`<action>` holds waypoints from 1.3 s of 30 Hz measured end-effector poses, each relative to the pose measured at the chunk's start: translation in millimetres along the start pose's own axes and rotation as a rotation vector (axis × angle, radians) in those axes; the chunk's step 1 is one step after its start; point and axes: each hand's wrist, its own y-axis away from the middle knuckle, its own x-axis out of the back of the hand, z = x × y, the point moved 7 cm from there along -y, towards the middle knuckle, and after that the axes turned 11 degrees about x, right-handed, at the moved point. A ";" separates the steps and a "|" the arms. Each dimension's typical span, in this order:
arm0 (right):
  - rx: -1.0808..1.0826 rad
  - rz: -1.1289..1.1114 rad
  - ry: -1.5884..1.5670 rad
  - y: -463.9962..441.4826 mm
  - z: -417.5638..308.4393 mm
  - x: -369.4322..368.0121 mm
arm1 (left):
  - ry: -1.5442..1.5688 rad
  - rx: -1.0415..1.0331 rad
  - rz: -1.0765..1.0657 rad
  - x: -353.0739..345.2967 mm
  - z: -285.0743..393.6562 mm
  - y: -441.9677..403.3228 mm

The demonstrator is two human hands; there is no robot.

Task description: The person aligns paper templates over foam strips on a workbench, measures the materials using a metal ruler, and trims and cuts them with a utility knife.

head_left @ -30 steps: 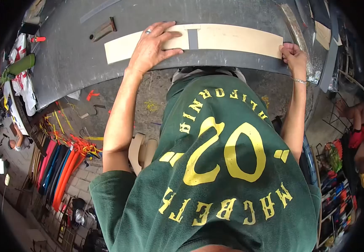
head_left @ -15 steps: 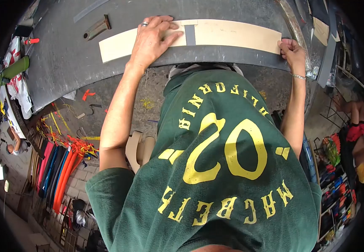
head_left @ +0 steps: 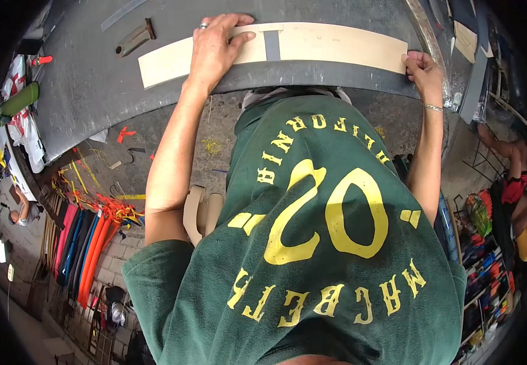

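A long, slightly curved cream strip (head_left: 342,45) lies across the dark work table (head_left: 93,91), with a grey band (head_left: 272,46) crossing it near the middle. My left hand (head_left: 217,48) rests on the strip left of the grey band, its fingers spread apart and its palm facing down. At the strip's right end, my right hand (head_left: 421,68) pinches the edge between thumb and fingers. A small cream piece (head_left: 271,27) sits along the strip's upper edge, above the grey band.
A worn metal tool (head_left: 135,39) lies left of the strip. Along the table's right side runs a plastic-wrapped bar (head_left: 424,27). Below left are colored rolls (head_left: 87,255). Other people are partly visible, one at far left (head_left: 25,207), one at far right (head_left: 516,182).
My left hand has shifted up the strip, its thumb now away from the lower edge. My right hand keeps its hold. The whole table appears slightly higher and further left in view.
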 end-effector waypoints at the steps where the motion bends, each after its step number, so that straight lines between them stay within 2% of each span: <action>1: 0.001 0.001 0.005 -0.3 1.3 0.0 | 0.003 -0.007 -0.007 -1.2 -0.7 -0.6; 7: -0.001 0.003 0.009 1.7 -0.8 -0.4 | 0.010 0.014 -0.049 -3.5 -1.3 -0.3; 16: -0.020 0.004 -0.010 2.9 -0.5 -0.5 | -0.205 -0.220 0.169 -10.7 13.0 26.0; 19: -0.024 -0.004 -0.019 1.3 2.2 -0.2 | -0.217 -0.283 0.162 -12.3 10.3 31.8; 28: -0.026 -0.011 -0.025 -0.6 5.0 -0.7 | -0.201 -0.310 0.017 -6.7 6.3 32.8; 34: -0.019 -0.011 0.023 1.1 -3.3 -1.2 | -0.330 -0.349 -0.077 6.3 23.7 32.9; 39: -0.027 -0.018 0.012 1.0 2.3 -1.1 | -0.320 -0.319 -0.105 4.2 21.0 29.8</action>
